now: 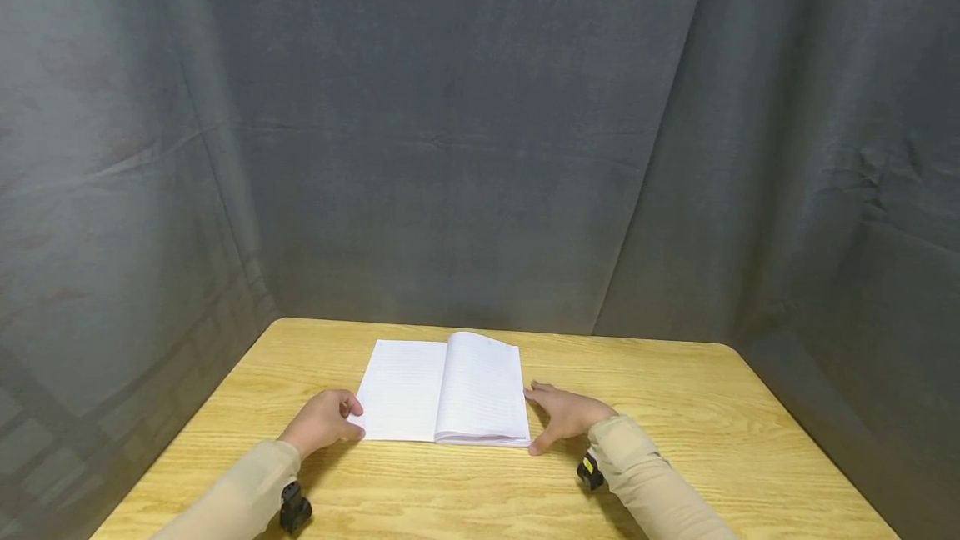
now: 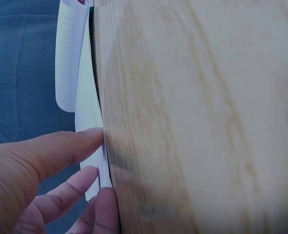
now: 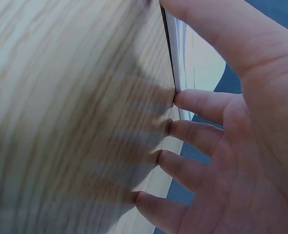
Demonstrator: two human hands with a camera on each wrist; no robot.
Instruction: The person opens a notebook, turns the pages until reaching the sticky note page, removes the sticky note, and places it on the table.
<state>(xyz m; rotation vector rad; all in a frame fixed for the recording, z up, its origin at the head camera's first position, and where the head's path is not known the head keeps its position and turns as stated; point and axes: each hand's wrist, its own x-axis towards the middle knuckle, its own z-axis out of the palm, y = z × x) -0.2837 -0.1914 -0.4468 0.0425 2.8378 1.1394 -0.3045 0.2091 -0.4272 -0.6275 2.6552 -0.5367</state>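
Note:
An open notebook point(image 1: 402, 390) with white, faintly lined pages lies on the wooden table. Its right-hand page point(image 1: 483, 390) bulges upward near the spine. At the left edge is my left hand point(image 1: 324, 421), its thumb and fingertips touching the page near the close corner. The left wrist view shows that thumb point(image 2: 87, 141) at the page edge, with bent fingers just below it. On the other side my right hand point(image 1: 566, 413) is spread, thumb by the near right corner. Its fingertips point(image 3: 175, 127) rest along the notebook's side and on the tabletop in the right wrist view.
The light wooden table point(image 1: 660, 407) has rounded far corners. Grey curtains point(image 1: 450, 148) hang behind it and along both sides. A small black device point(image 1: 295, 508) is strapped at the left wrist, another point(image 1: 590, 472) at the right.

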